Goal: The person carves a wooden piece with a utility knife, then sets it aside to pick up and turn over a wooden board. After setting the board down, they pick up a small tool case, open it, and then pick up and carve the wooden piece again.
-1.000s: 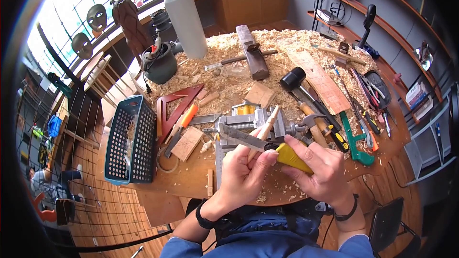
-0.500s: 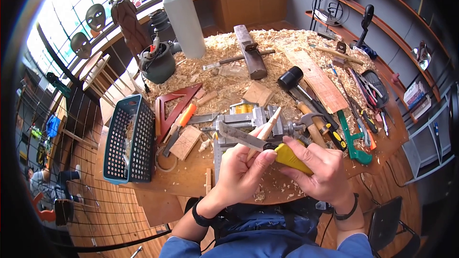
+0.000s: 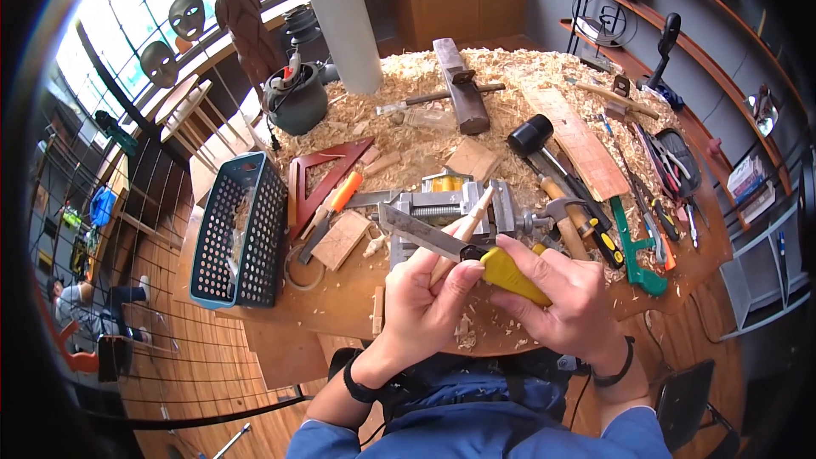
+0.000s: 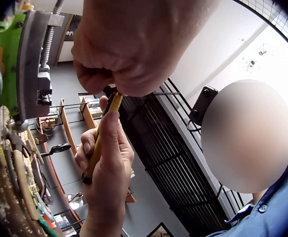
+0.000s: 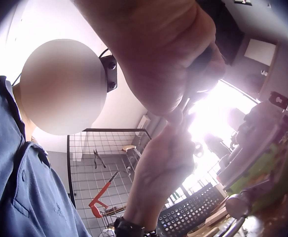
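Note:
My left hand (image 3: 425, 299) grips a pale wooden stick (image 3: 470, 223) whose pointed end sticks up past the fingers. In my right hand (image 3: 571, 296) is a knife (image 3: 512, 276) with a yellow handle. Its wide grey blade (image 3: 421, 234) points left and crosses the stick close above the left fingers. The left thumb lies at the black collar between blade and handle. In the left wrist view, the right fingers wrap the yellow handle (image 4: 104, 136). Behind the hands stands a metal vise (image 3: 442, 202) on the bench. The right wrist view mostly hides the knife behind the hand.
Wood shavings (image 3: 408, 140) cover the bench. On the left are a perforated basket (image 3: 234, 242), a red triangle (image 3: 327, 178) and an orange-handled knife (image 3: 344, 191). A black mallet (image 3: 531, 134), a hammer (image 3: 561, 211) and a green-handled saw (image 3: 637, 263) lie right; a wooden plane (image 3: 463, 98) sits behind.
The head view has swung slightly, so the bench sits further right in it. Against the bench, both hands have shifted a little left with the knife and stick, their grips unchanged.

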`<state>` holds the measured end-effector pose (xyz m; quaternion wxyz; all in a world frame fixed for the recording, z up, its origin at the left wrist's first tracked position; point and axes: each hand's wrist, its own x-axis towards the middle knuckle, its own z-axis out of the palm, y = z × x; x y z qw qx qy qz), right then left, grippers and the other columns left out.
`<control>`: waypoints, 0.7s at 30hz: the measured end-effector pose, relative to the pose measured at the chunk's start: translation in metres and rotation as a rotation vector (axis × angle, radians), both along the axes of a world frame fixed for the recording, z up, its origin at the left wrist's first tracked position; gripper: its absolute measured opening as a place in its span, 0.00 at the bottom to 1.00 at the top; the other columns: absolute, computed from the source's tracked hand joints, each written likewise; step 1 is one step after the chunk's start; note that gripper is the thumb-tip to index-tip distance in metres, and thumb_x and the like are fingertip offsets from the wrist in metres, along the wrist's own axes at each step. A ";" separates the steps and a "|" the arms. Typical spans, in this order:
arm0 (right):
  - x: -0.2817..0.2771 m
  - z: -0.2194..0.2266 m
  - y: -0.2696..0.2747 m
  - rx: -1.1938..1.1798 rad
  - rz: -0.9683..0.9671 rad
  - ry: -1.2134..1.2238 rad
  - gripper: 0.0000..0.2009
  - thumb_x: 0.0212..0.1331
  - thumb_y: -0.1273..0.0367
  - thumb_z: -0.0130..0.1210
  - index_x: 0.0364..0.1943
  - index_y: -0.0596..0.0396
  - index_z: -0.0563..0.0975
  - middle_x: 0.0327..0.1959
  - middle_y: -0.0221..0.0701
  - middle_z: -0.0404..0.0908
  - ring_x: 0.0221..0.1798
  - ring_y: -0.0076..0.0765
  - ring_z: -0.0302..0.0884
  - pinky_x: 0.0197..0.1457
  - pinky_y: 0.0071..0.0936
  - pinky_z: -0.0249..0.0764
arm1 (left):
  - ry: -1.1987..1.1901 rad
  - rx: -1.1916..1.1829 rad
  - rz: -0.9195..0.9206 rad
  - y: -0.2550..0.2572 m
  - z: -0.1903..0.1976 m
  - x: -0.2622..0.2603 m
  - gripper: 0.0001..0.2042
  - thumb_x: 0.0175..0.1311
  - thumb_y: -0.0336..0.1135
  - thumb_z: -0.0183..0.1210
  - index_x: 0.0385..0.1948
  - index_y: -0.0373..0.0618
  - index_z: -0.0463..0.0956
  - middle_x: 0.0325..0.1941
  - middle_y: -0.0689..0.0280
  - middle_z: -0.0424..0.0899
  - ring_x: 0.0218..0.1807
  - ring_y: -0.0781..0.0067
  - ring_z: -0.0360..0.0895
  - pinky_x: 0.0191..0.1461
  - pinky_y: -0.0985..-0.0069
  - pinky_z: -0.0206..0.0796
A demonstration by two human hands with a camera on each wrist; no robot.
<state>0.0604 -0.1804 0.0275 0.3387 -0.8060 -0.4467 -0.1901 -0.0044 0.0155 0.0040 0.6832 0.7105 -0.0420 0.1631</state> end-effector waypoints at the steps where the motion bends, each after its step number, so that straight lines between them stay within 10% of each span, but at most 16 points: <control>1: 0.000 0.002 -0.001 0.000 -0.002 0.005 0.31 0.55 0.58 0.72 0.64 0.52 0.80 0.21 0.30 0.70 0.17 0.36 0.71 0.24 0.34 0.71 | 0.020 -0.075 -0.045 0.001 0.002 0.000 0.24 0.76 0.29 0.59 0.70 0.32 0.67 0.42 0.68 0.85 0.41 0.86 0.75 0.43 0.85 0.71; 7: 0.001 0.004 -0.005 0.129 -0.004 0.124 0.27 0.63 0.58 0.68 0.58 0.63 0.77 0.43 0.46 0.88 0.41 0.53 0.90 0.42 0.37 0.85 | 0.100 -0.276 -0.170 0.006 0.010 -0.001 0.25 0.84 0.48 0.42 0.70 0.37 0.67 0.30 0.77 0.67 0.28 0.91 0.59 0.28 0.88 0.54; 11: -0.001 0.003 -0.010 0.151 -0.017 0.207 0.24 0.64 0.59 0.67 0.55 0.62 0.76 0.41 0.45 0.87 0.38 0.52 0.89 0.39 0.38 0.83 | 0.071 -0.337 -0.224 0.012 0.008 0.003 0.21 0.84 0.42 0.44 0.68 0.38 0.67 0.30 0.75 0.68 0.28 0.90 0.61 0.29 0.87 0.57; 21: -0.001 0.010 -0.012 0.242 -0.071 0.333 0.17 0.65 0.64 0.67 0.50 0.61 0.77 0.37 0.42 0.82 0.36 0.45 0.82 0.42 0.34 0.77 | -0.005 -0.445 -0.260 -0.001 0.002 0.018 0.15 0.77 0.29 0.57 0.61 0.40 0.70 0.48 0.68 0.79 0.49 0.82 0.73 0.53 0.81 0.67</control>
